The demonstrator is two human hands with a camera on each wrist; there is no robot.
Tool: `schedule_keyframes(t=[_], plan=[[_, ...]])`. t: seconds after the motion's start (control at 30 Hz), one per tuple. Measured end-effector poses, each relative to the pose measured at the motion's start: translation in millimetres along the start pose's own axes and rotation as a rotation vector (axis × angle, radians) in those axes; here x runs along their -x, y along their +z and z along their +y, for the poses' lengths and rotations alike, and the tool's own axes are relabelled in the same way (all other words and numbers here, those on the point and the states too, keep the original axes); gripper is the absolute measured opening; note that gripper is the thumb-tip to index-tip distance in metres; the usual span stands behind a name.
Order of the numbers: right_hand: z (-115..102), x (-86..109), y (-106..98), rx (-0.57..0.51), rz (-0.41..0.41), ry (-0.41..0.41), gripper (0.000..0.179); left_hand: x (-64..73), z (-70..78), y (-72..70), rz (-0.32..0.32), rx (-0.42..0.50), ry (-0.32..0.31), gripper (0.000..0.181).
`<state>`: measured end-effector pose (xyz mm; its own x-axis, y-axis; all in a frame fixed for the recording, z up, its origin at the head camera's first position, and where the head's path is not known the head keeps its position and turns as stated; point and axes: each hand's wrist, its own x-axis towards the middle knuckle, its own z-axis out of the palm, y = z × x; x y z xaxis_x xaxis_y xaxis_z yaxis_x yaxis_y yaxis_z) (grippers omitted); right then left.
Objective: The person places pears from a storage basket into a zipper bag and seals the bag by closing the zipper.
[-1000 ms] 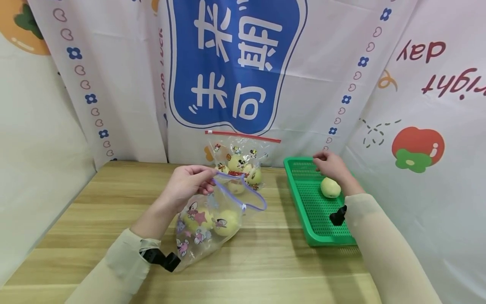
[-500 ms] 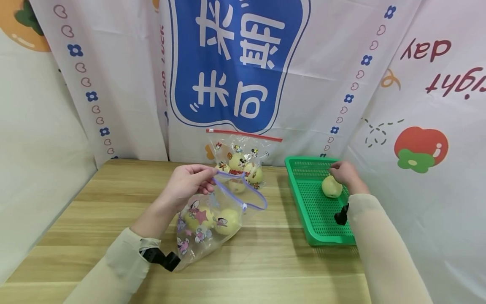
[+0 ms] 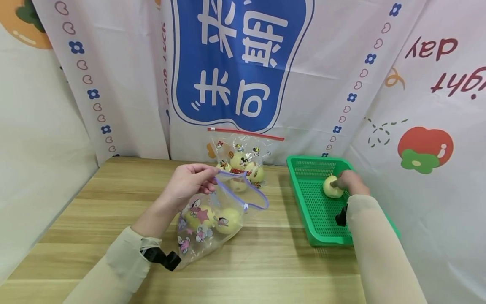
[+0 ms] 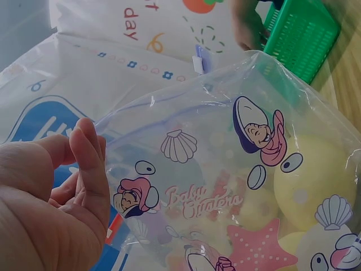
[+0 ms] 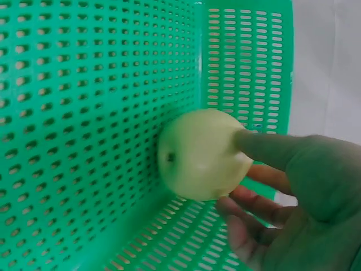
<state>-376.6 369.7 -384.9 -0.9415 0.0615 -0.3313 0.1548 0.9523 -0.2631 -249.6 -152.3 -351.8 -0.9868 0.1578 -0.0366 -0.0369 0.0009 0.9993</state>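
My left hand (image 3: 193, 181) pinches the purple zip rim of a clear cartoon-printed zip bag (image 4: 192, 147) and holds its mouth up. Pale yellow pears (image 3: 228, 221) lie inside this bag on the table. At the right, my right hand (image 3: 351, 182) reaches into a green plastic basket (image 3: 307, 223). Its thumb and fingers are on either side of a single pear (image 5: 203, 155), as the right wrist view shows. The pear sits on the basket floor near the wall, and part of it is hidden behind the hand.
A second clear zip bag (image 3: 243, 147) with a red zip strip stands behind the first, holding several pears. Printed curtains (image 3: 129, 84) close off the back and sides. The wooden table (image 3: 265, 261) runs between the bag and the basket.
My right hand has moved right and down from above the basket to the pear and taken hold of it. My left hand keeps its pinch on the bag rim.
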Motion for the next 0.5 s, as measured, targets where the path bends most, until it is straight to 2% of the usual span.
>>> schedule_keyframes(t=[0.17, 0.37, 0.5], plan=[[-4, -2.5, 3, -0.095, -0.056, 0.013, 0.069, 1.4, 1.6, 0.3, 0.003, -0.009, -0.006, 0.034], [-13, 11.1, 10, -0.213, -0.074, -0.014, 0.074, 2.2, 1.8, 0.2, -0.005, -0.022, -0.012, 0.035], [-15, 12.7, 12, -0.218, -0.097, -0.016, 0.073, 2.5, 1.9, -0.4, -0.003, -0.024, -0.012, 0.035]])
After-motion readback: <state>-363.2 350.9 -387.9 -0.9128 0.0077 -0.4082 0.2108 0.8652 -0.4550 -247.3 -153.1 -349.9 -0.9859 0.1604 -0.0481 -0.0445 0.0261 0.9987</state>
